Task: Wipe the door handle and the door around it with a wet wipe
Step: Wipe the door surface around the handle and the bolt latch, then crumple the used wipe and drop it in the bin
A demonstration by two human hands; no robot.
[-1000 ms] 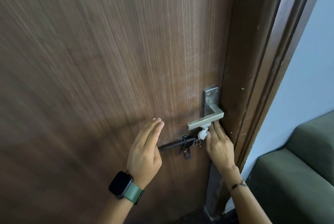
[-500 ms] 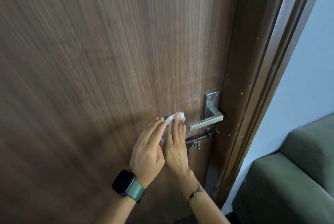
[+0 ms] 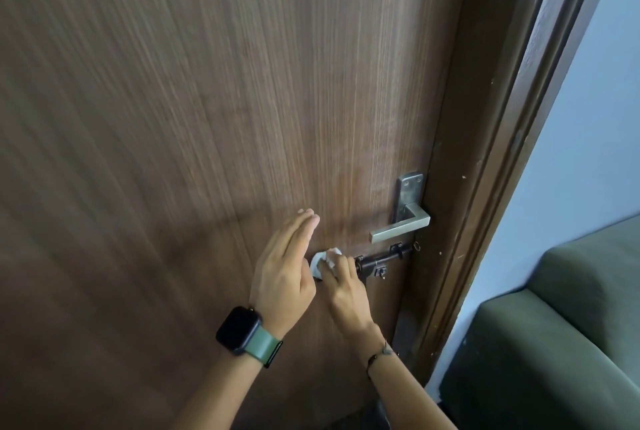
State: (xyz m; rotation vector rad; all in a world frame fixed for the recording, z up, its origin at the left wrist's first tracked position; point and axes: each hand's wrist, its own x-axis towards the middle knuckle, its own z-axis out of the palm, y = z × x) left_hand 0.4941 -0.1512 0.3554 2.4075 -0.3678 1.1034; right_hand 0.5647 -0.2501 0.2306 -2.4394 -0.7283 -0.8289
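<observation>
Pinched between my right hand (image 3: 341,282)'s curled fingers was the crumpled white wet wipe (image 3: 323,261), pressed against the door (image 3: 207,117) below the free end of the lever and just left of the sliding bolt. Starting from the left, the brown wood-grain door filled most of my view, its surface blurred toward the far edge. On my left wrist sat a dark-faced watch (image 3: 239,329) on a green strap. My left hand (image 3: 285,268) was spread flat, fingers straight and close together, pointing up the panel; whether the fingertips actually touched the wood I could not tell. Just beside it, my right hand overlapped the left end of the dark slide bolt (image 3: 382,261), which ran across toward the frame under the handle. A thin dark bracelet (image 3: 378,355) circled my right wrist. Above the bolt, the silver door handle (image 3: 400,228) stuck out level to the left from its upright back plate, apart from both hands. Further right stood the dark door frame (image 3: 485,169), then a pale wall (image 3: 588,124), and a green sofa (image 3: 571,343) low in the corner.
</observation>
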